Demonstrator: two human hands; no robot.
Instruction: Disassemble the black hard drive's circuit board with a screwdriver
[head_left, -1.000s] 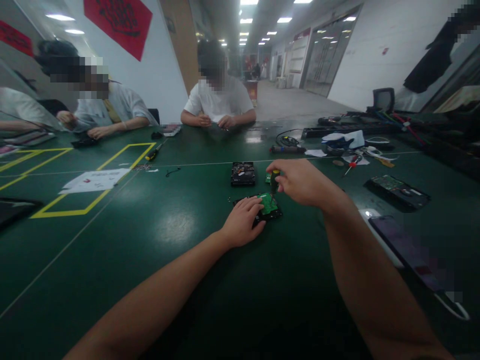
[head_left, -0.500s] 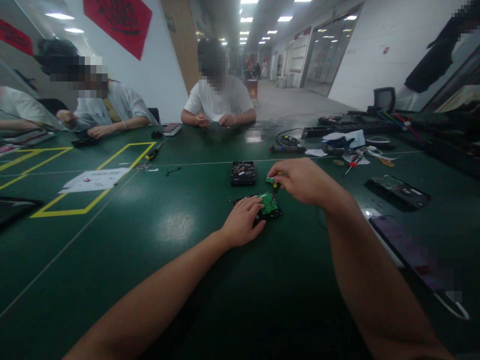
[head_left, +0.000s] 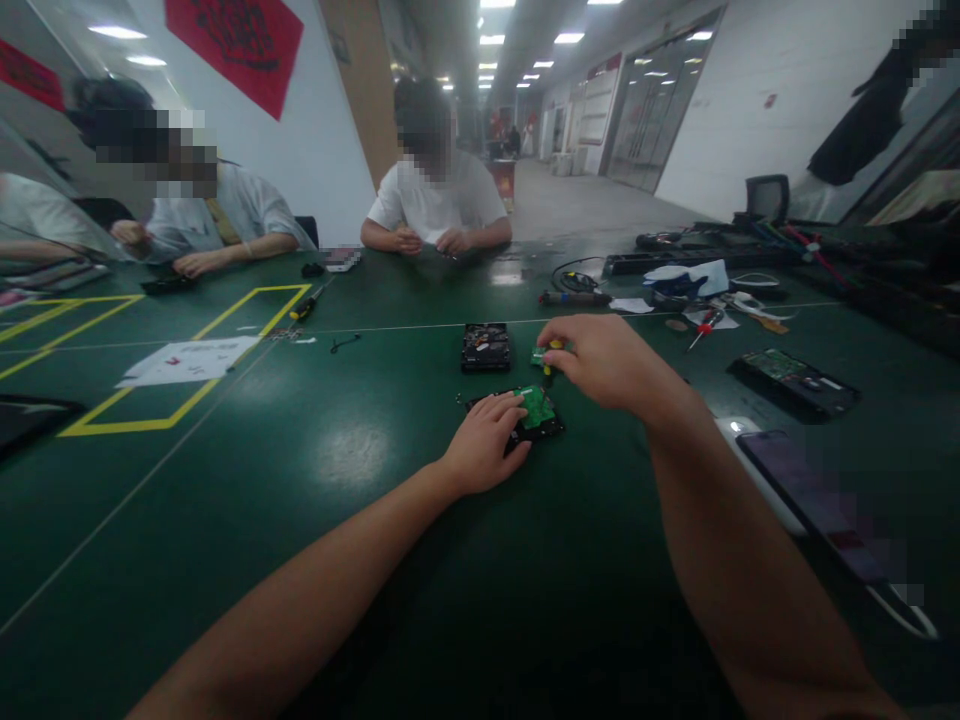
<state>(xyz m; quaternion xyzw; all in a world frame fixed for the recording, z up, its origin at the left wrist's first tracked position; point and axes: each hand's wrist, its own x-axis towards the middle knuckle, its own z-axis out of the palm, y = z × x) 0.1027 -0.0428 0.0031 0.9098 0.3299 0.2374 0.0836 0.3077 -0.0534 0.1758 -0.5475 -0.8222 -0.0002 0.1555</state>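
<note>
A black hard drive (head_left: pixel 541 425) with a green circuit board (head_left: pixel 538 404) on top lies on the green table. My left hand (head_left: pixel 484 443) rests flat on the drive's left side, fingers stretched out and pressing on it. My right hand (head_left: pixel 604 360) hovers just behind the drive, fingers closed round a screwdriver (head_left: pixel 553 349) whose yellow and black handle shows at the fingertips. The tool's tip is hidden. A small green board piece (head_left: pixel 538 356) lies beside the fingertips. A second black drive (head_left: pixel 486 346) sits further back.
Two people sit across the table, hands on their own work. A yellow taped rectangle with papers (head_left: pixel 191 359) lies left. Cables, a red-handled screwdriver (head_left: pixel 703 327) and another circuit board (head_left: pixel 795 378) clutter the right; a dark phone (head_left: pixel 821 500) lies near my right arm.
My right hand has lowered and tipped the screwdriver from upright over the board to nearly flat behind the drive. My left hand has stayed on the drive.
</note>
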